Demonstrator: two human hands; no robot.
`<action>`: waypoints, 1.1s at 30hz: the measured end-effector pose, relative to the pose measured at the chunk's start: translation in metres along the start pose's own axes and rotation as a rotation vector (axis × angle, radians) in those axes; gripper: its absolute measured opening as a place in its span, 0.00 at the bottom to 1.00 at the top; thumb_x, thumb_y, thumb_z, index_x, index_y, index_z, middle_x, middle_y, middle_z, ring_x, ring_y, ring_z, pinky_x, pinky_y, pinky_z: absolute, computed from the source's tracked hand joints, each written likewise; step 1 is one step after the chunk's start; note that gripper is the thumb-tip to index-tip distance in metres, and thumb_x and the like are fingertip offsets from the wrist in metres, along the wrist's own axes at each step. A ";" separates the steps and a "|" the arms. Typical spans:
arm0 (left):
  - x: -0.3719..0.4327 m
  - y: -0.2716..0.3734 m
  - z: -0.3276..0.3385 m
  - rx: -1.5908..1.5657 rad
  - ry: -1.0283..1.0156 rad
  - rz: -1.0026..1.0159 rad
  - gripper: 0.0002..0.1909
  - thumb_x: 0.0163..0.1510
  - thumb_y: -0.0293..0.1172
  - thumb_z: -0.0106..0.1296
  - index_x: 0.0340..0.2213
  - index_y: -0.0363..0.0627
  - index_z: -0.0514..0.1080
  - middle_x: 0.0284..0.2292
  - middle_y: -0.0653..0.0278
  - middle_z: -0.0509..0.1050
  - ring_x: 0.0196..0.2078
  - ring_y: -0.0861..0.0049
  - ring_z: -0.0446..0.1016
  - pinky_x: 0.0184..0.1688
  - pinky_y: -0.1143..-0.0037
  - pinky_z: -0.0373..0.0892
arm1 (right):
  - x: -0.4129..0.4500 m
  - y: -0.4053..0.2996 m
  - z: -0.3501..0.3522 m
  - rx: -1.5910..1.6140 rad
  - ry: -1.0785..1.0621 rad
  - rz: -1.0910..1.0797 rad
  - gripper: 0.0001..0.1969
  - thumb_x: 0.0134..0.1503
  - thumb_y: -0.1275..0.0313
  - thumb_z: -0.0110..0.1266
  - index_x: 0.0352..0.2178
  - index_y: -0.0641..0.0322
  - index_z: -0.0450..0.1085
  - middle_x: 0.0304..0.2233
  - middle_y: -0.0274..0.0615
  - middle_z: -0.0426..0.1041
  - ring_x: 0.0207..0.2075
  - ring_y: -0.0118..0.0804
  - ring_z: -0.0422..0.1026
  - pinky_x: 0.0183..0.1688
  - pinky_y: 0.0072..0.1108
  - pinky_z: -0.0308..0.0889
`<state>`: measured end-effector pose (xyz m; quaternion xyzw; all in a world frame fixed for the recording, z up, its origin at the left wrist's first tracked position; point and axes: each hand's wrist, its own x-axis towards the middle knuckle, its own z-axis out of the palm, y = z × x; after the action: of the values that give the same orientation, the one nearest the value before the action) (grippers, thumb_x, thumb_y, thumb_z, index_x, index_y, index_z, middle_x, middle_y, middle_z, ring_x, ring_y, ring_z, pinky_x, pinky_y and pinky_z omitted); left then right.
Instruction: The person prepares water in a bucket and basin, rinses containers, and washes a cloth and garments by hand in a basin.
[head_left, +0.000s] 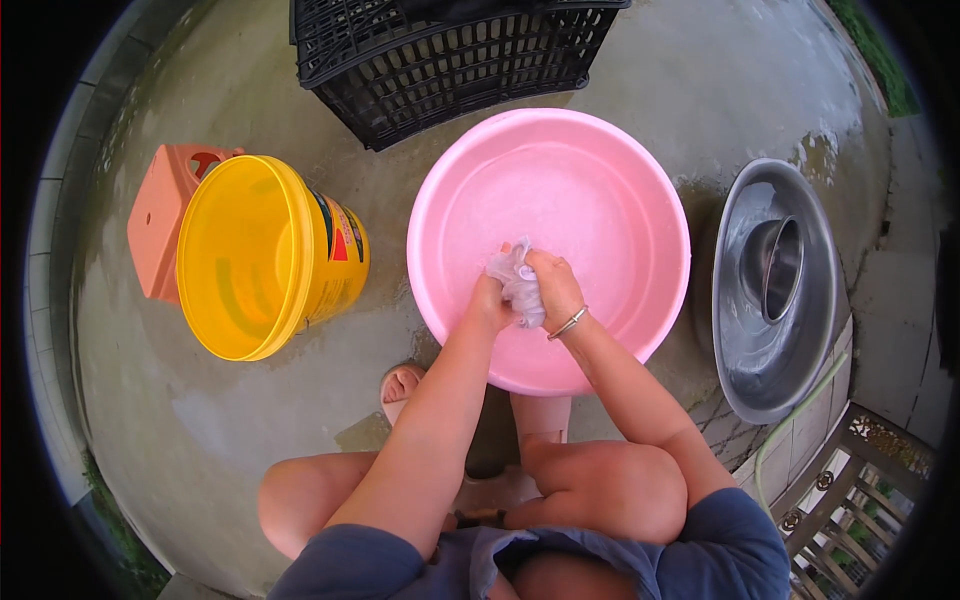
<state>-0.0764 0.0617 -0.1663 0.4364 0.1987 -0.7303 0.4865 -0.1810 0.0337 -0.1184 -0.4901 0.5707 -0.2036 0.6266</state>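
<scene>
A round pink plastic basin (645, 225) stands on the ground before me, with what looks like water in it. Over its near half, both my hands grip a bunched, pale lilac wet cloth (519, 281). My left hand (493, 302) holds the cloth's left and lower side; its fingers are mostly hidden behind the cloth. My right hand (553, 286), with a metal bangle at the wrist, is closed on the right side of the cloth.
Left of the basin are an open yellow bucket (300, 255) and a salmon-coloured plastic stool (156, 225). A black slatted crate (465, 71) stands beyond it. On the right is a metal basin (814, 300) holding a metal bowl (784, 270), near a green hose (799, 412).
</scene>
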 end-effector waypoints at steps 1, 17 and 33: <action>-0.005 0.001 0.004 -0.012 -0.173 0.007 0.15 0.51 0.41 0.35 0.33 0.45 0.65 0.31 0.62 0.68 0.33 0.73 0.67 0.34 0.74 0.66 | -0.004 -0.013 -0.003 -0.065 0.004 -0.115 0.05 0.43 0.71 0.45 0.21 0.61 0.64 0.26 0.43 0.66 0.30 0.35 0.66 0.32 0.22 0.62; -0.033 -0.004 0.058 0.119 -0.134 0.028 0.13 0.50 0.39 0.31 0.28 0.48 0.64 0.25 0.65 0.68 0.25 0.75 0.69 0.22 0.77 0.68 | -0.003 -0.020 -0.015 -0.487 0.065 -1.232 0.13 0.35 0.68 0.52 0.24 0.60 0.62 0.35 0.47 0.62 0.35 0.45 0.62 0.35 0.31 0.60; 0.031 0.009 -0.013 1.000 0.342 0.367 0.17 0.45 0.41 0.44 0.29 0.38 0.66 0.26 0.62 0.67 0.28 0.70 0.64 0.28 0.68 0.62 | 0.061 0.059 -0.043 -1.257 -0.225 -0.122 0.12 0.50 0.66 0.37 0.34 0.58 0.63 0.36 0.48 0.67 0.41 0.46 0.63 0.39 0.32 0.61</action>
<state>-0.0674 0.0506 -0.1983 0.7539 -0.1750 -0.5577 0.2999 -0.2217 -0.0067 -0.1948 -0.8140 0.4828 0.1873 0.2630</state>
